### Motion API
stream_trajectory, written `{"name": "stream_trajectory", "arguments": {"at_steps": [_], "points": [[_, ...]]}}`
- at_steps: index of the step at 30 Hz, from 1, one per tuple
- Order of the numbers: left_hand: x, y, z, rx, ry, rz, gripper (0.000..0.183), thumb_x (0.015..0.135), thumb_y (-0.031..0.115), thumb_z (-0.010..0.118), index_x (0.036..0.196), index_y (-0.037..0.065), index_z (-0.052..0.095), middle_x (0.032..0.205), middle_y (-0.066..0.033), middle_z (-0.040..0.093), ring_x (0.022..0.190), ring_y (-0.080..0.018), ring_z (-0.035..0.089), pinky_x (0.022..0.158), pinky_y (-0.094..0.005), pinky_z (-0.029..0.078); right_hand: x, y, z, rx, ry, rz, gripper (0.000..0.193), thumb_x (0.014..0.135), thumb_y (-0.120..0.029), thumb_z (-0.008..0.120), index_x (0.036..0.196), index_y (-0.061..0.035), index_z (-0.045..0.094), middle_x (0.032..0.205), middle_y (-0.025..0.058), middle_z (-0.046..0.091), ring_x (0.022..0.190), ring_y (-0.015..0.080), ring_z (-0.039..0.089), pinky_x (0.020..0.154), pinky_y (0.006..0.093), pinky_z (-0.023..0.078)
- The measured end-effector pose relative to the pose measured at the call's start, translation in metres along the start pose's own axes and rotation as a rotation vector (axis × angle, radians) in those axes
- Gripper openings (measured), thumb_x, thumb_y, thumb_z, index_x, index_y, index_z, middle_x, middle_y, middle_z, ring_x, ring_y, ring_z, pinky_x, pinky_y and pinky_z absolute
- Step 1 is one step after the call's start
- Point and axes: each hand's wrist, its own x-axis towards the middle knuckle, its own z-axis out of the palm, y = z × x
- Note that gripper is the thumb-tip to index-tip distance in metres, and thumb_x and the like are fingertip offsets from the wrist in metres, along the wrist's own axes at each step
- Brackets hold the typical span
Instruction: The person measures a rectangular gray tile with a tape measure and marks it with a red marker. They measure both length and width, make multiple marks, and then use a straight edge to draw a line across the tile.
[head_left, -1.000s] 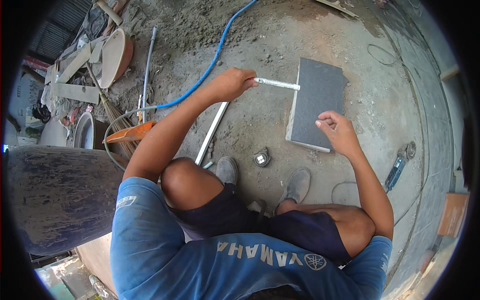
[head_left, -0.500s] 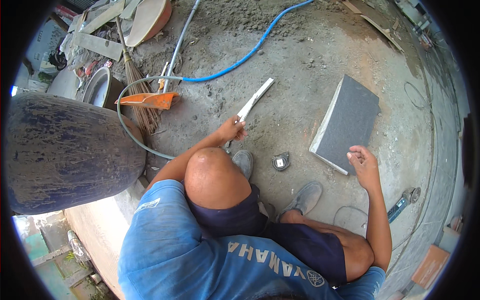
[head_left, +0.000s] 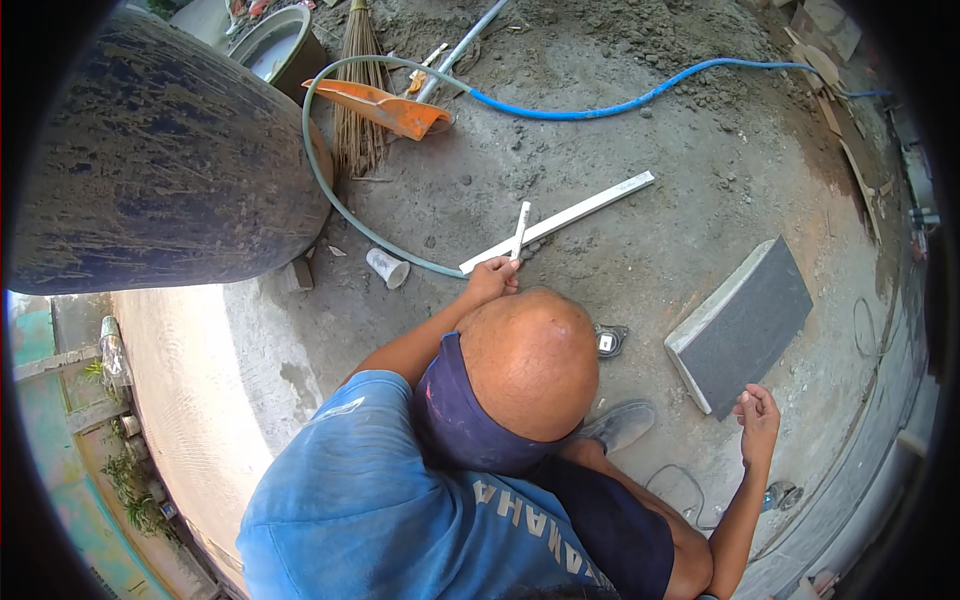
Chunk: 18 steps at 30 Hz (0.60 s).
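My left hand [head_left: 492,278] is closed around the lower end of a slim white marker [head_left: 521,230], which points up and away from it. Behind the marker, a long flat white strip [head_left: 590,205] lies slantwise on the ground, its near end close to my fingers. To the right, my right hand [head_left: 758,410] hovers at the near corner of a dark grey slab [head_left: 745,330] with a pale, rough edge. Its fingers are loosely bent and apart, with nothing visible in them. A tape measure [head_left: 609,341] is partly hidden behind my left knee.
A big dark jar [head_left: 170,160] lies at the left, near a plastic cup [head_left: 387,268]. Beyond are an orange dustpan [head_left: 395,108], a broom [head_left: 360,100], a bucket [head_left: 282,50] and a blue hose [head_left: 600,112]. A power tool [head_left: 782,496] sits beside my right forearm.
My view has shifted left, so the ground things appear farther right. The white strip, earlier lined up with my left hand, now lies crosswise behind the marker. My right hand's fingers have loosened.
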Motion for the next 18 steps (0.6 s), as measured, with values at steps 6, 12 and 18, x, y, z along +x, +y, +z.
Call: {"name": "stream_trajectory", "arguments": {"at_steps": [6, 12, 18], "points": [[0.004, 0.003, -0.001, -0.242, 0.043, 0.007, 0.018, 0.097, 0.021, 0.059, 0.095, 0.003, 0.065, 0.076, -0.003, 0.061, 0.062, -0.0124, 0.057, 0.055, -0.0263, 0.05, -0.003, -0.003, 0.005, -0.013, -0.039, 0.007, 0.026, 0.092, -0.019, 0.065, 0.113, -0.0028, 0.061, 0.087, 0.0008, 0.063, 0.074, 0.0089, 0.059, 0.066, 0.0227, 0.045], [0.005, 0.017, -0.001, -0.385, -0.016, -0.004, 0.021, 0.1, 0.022, 0.053, 0.107, 0.004, 0.061, 0.086, -0.0048, 0.065, 0.072, -0.0138, 0.062, 0.06, -0.0276, 0.054, -0.004, -0.009, 0.001, -0.019, -0.037, 0.012, 0.026, 0.092, -0.019, 0.065, 0.112, -0.0029, 0.061, 0.087, 0.0007, 0.064, 0.074, 0.0084, 0.059, 0.066, 0.0231, 0.045], [-0.002, 0.049, 0.005, -0.464, -0.125, 0.05, 0.024, 0.102, 0.022, 0.047, 0.114, 0.004, 0.057, 0.088, -0.0045, 0.063, 0.076, -0.0151, 0.063, 0.068, -0.0296, 0.054, -0.006, -0.008, 0.0, -0.021, -0.033, 0.006, 0.026, 0.092, -0.018, 0.064, 0.113, -0.0027, 0.061, 0.088, 0.0012, 0.065, 0.075, 0.0091, 0.059, 0.066, 0.0234, 0.045]]}}
